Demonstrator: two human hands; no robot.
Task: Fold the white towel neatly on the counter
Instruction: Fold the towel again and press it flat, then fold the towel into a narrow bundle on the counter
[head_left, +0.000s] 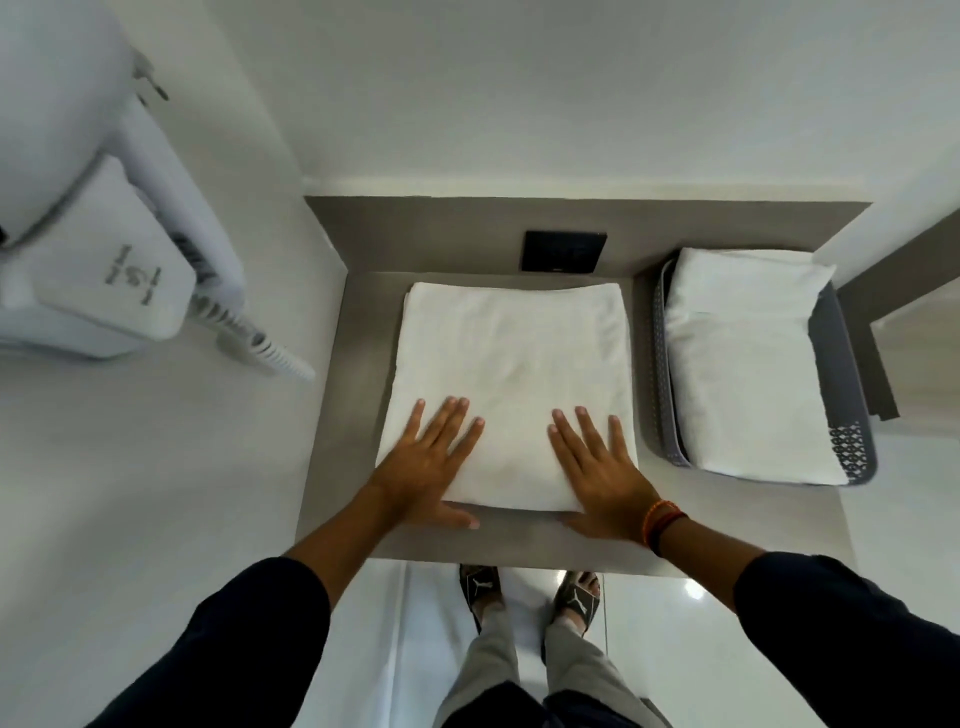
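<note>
A white towel (511, 358) lies folded into a thick rectangle in the middle of the grey counter (343, 415). My left hand (428, 465) rests flat on its near left corner, fingers spread, thumb on the counter below the towel's edge. My right hand (602, 473) lies flat on the near right corner, fingers spread, thumb along the towel's front edge. Neither hand grips the cloth.
A grey perforated basket (847, 447) with folded white linen (748, 364) stands on the counter's right. A black socket plate (563, 251) sits on the back wall panel. A white wall-mounted hair dryer (104, 260) with a coiled cord hangs at left. My sandalled feet show below the counter edge.
</note>
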